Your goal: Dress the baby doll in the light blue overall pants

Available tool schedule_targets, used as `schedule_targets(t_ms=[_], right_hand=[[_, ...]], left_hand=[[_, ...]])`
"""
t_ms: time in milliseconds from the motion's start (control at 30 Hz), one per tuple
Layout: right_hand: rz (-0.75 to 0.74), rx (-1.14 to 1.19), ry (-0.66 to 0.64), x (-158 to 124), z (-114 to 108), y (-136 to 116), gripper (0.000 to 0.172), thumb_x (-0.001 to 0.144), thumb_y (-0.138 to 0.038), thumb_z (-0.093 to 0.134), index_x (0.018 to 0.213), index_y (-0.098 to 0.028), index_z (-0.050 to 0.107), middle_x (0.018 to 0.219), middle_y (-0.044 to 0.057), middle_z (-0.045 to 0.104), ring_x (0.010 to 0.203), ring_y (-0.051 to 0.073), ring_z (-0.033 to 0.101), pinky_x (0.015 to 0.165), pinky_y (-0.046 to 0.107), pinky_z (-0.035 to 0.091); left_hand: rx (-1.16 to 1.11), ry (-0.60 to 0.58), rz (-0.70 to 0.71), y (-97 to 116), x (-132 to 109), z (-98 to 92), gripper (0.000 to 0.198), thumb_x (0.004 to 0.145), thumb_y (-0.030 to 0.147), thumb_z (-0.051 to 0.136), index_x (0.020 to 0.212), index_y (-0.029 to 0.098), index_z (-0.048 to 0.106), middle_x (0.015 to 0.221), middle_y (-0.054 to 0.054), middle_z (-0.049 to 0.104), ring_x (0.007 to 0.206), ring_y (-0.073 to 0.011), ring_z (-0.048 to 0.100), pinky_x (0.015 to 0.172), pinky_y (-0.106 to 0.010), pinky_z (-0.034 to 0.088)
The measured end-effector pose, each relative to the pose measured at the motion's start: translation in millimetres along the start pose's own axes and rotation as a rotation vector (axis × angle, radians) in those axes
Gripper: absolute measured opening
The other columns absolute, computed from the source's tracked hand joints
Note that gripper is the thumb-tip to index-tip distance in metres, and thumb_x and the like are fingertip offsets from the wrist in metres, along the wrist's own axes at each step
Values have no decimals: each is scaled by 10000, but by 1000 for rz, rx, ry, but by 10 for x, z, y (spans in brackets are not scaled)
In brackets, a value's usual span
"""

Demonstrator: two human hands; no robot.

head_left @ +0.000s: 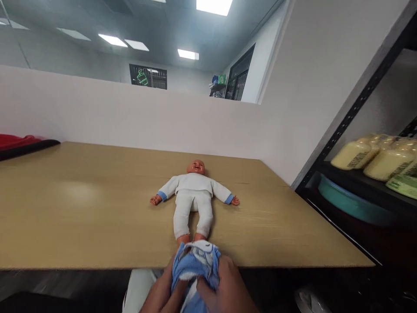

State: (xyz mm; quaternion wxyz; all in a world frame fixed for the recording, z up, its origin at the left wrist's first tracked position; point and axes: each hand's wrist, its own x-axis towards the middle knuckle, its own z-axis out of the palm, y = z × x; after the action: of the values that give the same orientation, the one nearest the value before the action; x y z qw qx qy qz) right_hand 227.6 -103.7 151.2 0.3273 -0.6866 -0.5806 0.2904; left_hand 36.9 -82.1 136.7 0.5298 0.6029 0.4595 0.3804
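A baby doll (pixel 194 191) in a white long-sleeved top with blue cuffs and white trousers lies on its back on the wooden table (pixel 97 217), its arms spread and its feet towards me. At the table's front edge, my left hand (pixel 167 282) and my right hand (pixel 224 282) are closed around a blue and white piece of doll clothing (pixel 195 261). The cloth is bunched up, with a grey and white pattern on its front. Its upper edge is right by the doll's feet, which it partly hides; whether it touches them I cannot tell.
On the right, a black shelf (pixel 325 167) holds yellow bottles (pixel 355 154) in clear wrap, with a teal basin (pixel 352 202) below. A red cloth (pixel 19 141) lies at the far left of the table. A low white wall (pixel 146 117) stands behind.
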Motion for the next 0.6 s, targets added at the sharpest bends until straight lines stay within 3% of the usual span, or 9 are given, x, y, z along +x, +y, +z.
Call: schedule_targets(t_ms=[67,133,200,300,500,600], right_hand=[[-29,-77,-33,42,-6,-160,375,800,-292,702,1145,-162,767,1171,170,758,1173,368,686,1048,467,527],[-69,-136,-63,100,-32,-319,310,812,-285,688,1091,-180,768,1096,142,774,1092,352,710,980,450,543],[-91,-214,-69,171,-44,-425,234,844,-290,673,1032,-185,762,1037,129,779,1043,340,721,927,418,543],[-132,-336,-50,269,6,-446,213,925,-268,611,1061,-169,741,1073,144,768,1087,324,710,937,385,523],[-182,-480,-87,337,192,-311,275,983,-208,530,1187,-144,703,1385,193,647,1241,333,648,1037,418,504],[-143,-539,-137,345,259,-276,317,984,-206,515,1239,-121,684,1416,211,624,1258,359,641,1043,453,512]], left_hand=[[31,30,15,37,57,-30,630,957,636,576,1462,258,584,1577,-104,583,1533,-355,445,1270,-532,361],[48,37,30,100,126,-70,541,980,620,539,1366,243,582,1473,-130,660,1413,-340,573,1209,-490,429],[84,32,37,144,212,-97,432,1007,591,480,1237,231,545,1236,-134,760,1157,-326,716,1031,-447,539],[194,60,0,115,349,-98,326,1009,530,439,1152,238,470,978,-97,778,944,-329,753,842,-400,547],[446,21,-27,-37,458,-79,355,1005,454,338,1257,219,423,1043,-167,765,1024,-410,743,816,-417,489],[495,7,-43,-42,447,-91,374,1018,443,317,1305,221,407,1053,-172,776,1045,-428,743,816,-424,483]])
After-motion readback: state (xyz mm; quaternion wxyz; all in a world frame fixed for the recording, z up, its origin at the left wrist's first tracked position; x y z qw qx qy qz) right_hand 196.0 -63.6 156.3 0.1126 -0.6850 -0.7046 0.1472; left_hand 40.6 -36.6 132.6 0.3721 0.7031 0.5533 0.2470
